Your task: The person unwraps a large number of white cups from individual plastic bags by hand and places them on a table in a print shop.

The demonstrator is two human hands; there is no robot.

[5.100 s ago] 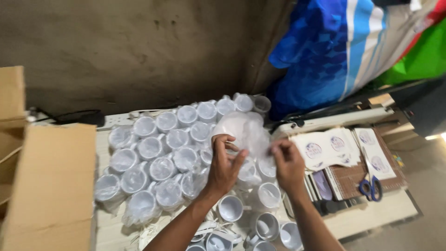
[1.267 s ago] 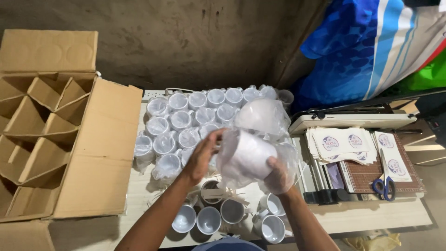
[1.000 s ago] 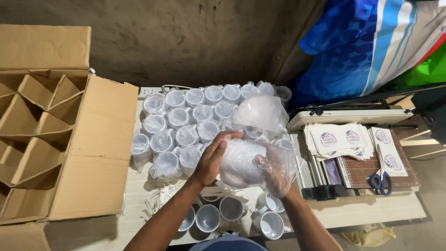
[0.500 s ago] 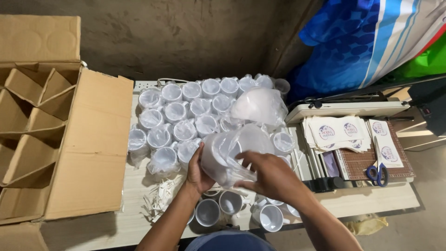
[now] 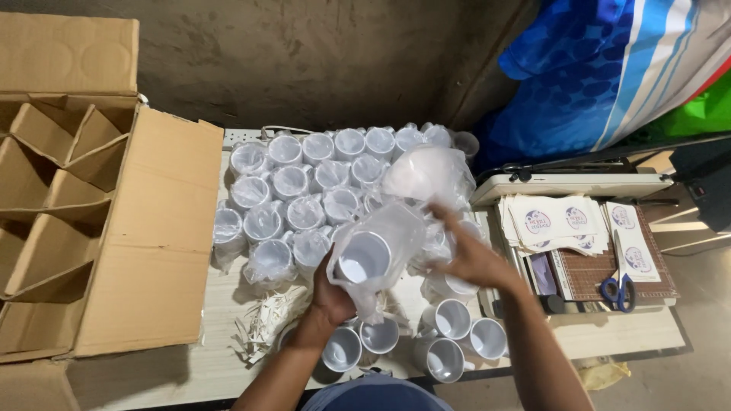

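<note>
Rough brown wall (image 5: pixel 304 61) backs a pale wooden desk (image 5: pixel 221 358) seen from above, with an open cardboard box (image 5: pixel 84 228) standing at its left end, its inner dividers forming empty cells. To the upper right hangs a blue patterned cloth (image 5: pixel 579 84) with striped fabric beside it. On the far half of the desk stands a tight cluster of white mugs wrapped in clear plastic bags (image 5: pixel 304 190), and nearer the person a handful of bare white mugs (image 5: pixel 449 342) stand open-mouth up (no wrapping on these). At the right end lies a white paper trimmer (image 5: pixel 571 186), next to it a stack of printed sheets (image 5: pixel 560 224), and blue-handled scissors (image 5: pixel 618 289) rest on a brown cutting mat (image 5: pixel 586 278). A small heap of pale paper scraps (image 5: pixel 266 320) lies near the desk's front edge. Above the middle of the desk, the left hand (image 5: pixel 335 293) is closed from below around a white mug in a clear plastic bag (image 5: pixel 373 255), its mouth turned toward the camera. The right hand (image 5: pixel 472 255) is just beside it, fingers spread apart and touching the loose plastic at the bag's right side.
</note>
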